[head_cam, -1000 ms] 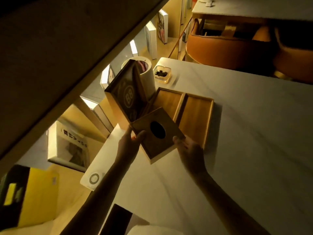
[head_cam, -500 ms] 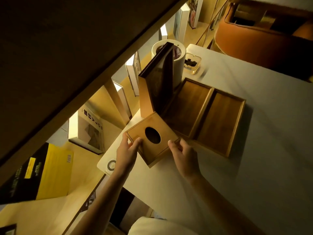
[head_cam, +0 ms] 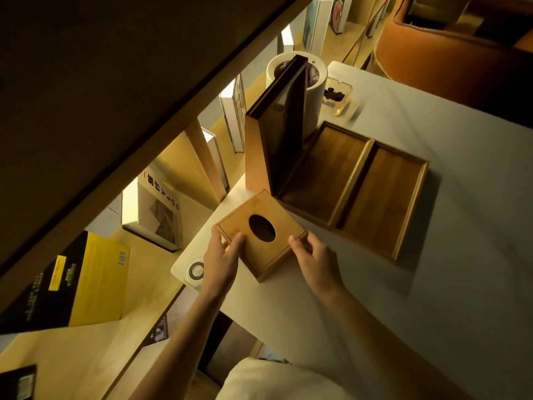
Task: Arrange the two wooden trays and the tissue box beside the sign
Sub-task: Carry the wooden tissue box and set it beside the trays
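While both hands [head_cam: 220, 256] grip it, tissue box [head_cam: 261, 233] (wooden) rests.

Table: pale tabletop [head_cam: 432, 284], filling the 3 to 6 o'clock area.
Shelving: lit wooden shelf unit [head_cam: 184, 157] at 9 o'clock, books [head_cam: 230, 116] upright inside.
Seating: orange chair [head_cam: 450, 53] at 1 o'clock.
Light: dim, warm yellow.

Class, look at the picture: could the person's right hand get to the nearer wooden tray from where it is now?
Probably yes. The right hand rests on the tissue box, and the nearer wooden tray lies just beyond on open table, with nothing between; it would need to let go first.
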### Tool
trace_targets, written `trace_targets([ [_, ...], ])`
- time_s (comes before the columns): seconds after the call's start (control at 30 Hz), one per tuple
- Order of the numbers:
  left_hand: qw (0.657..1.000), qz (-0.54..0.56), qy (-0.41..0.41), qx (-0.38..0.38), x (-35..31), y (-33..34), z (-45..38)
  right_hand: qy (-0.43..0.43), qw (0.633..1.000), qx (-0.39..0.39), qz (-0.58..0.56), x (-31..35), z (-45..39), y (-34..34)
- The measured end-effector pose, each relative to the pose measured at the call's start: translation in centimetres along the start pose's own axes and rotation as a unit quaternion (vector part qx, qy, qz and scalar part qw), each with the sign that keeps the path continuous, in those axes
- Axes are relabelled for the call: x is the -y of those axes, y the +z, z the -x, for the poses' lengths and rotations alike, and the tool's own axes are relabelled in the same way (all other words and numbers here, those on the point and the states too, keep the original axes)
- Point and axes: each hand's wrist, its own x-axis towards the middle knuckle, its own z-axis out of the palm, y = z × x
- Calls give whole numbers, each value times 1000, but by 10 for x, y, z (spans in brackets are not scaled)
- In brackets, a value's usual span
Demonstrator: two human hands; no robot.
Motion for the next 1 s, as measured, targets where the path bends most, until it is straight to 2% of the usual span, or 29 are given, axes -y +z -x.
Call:
trace_targets([
  [0.2,1000,-3,5,14,5,1,-2,-7,1000,-3,5,-2,3,0],
  [0.33,998,-45,32,11,9,1,1,5,999,26,27,1,5,-1],
  [0.4,986,-152,52,-40,14,6,10,-52,996,12,64,1,10,-4],
  [0.47,957,-251,123,-79,21,10,22,-134,982,-2,133,-2,17,-6],
  [0.53,937,-301,165,-61,30,13,33,-181,958,-5,224,-10,22,-5],
  [0.6,929,-333,159,-40,40,15,38,-202,937,1,286,-16,25,-5],
  [0.73,928,-341,146,-33,47,17,42,-203,929,65,303,-19,21,-6],
  [1.0,928,-343,132,-59,50,26,47,-230,917,83,315,-19,1,-14],
])
